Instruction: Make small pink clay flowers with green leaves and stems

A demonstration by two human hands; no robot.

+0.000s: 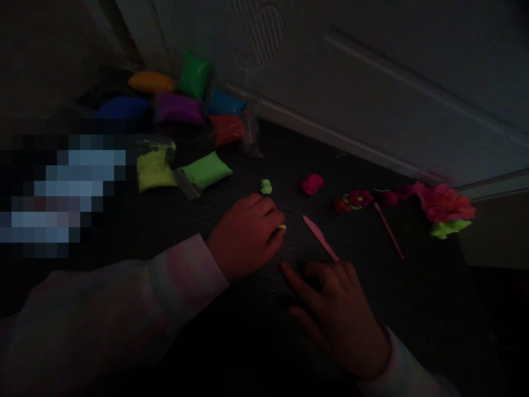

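Note:
My left hand (246, 238) is closed in a pinch above the dark table. A small piece of yellow modelling clay (281, 226) sticks out from between its fingertips. My right hand (341, 314) has its index finger stretched out, the tip on the table around a tiny speck; its thumb is apart and the other fingers are bent. Beyond that hand's knuckles lies a pink plastic clay knife (318, 236). A small lump of light green clay (266, 187) rests just past my left hand, and a pink-red clay lump (312, 184) is farther right.
Bagged clay stands at the back left, including a light green pack (209, 171), a yellow pack (155, 168) and a purple pack (178, 108). To the right are a small clay flower (359, 198), a thin pink stick tool (388, 230) and a large pink flower (444, 204). A pale panel (372, 99) borders the table's back.

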